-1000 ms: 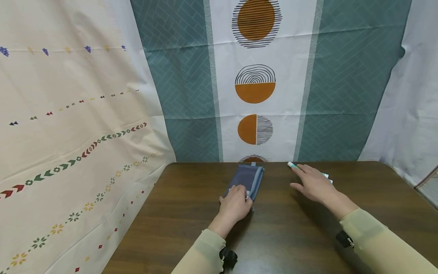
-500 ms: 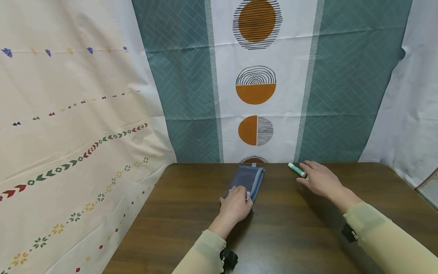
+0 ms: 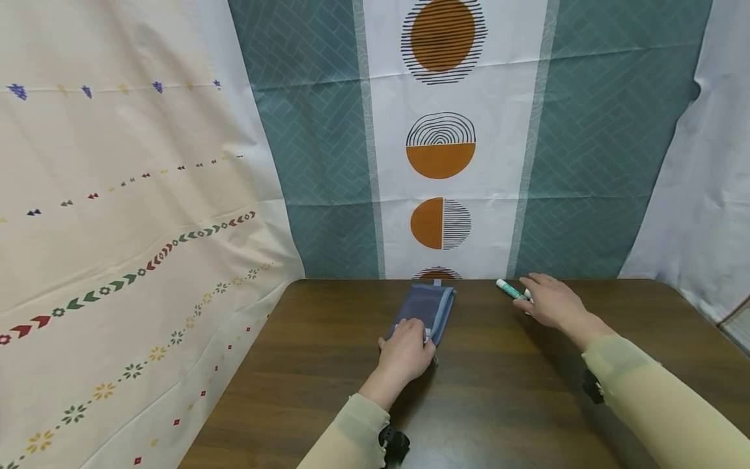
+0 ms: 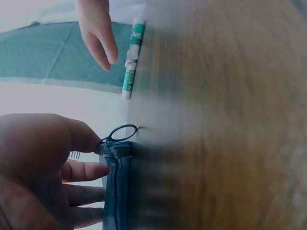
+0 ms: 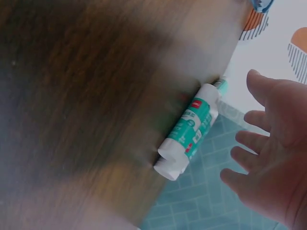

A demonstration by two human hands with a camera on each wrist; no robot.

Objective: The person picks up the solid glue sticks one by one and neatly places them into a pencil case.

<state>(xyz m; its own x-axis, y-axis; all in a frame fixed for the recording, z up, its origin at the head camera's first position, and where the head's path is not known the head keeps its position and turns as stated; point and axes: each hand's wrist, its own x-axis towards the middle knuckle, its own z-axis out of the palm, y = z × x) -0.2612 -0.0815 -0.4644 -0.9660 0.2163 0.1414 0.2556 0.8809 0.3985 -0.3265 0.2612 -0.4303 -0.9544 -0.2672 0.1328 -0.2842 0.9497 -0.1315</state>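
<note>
My left hand grips the near end of a flat dark-blue zip pouch on the table. In the left wrist view, its thumb lies by the zip's end with a dark loop, and the other fingertips touch the pouch. My right hand hovers, fingers spread and nothing held, over green-and-white glue sticks near the table's far edge. The right wrist view shows two glue sticks side by side, with another glue stick partly hidden beyond their end.
The brown wooden table ends at a patterned curtain at the back. A cream printed cloth hangs along the left, a pale cloth on the right. Each wrist wears a black camera band.
My right hand has shifted a little to the right and back, uncovering more of the nearest glue stick. The left hand and the pouch have stayed in place.
</note>
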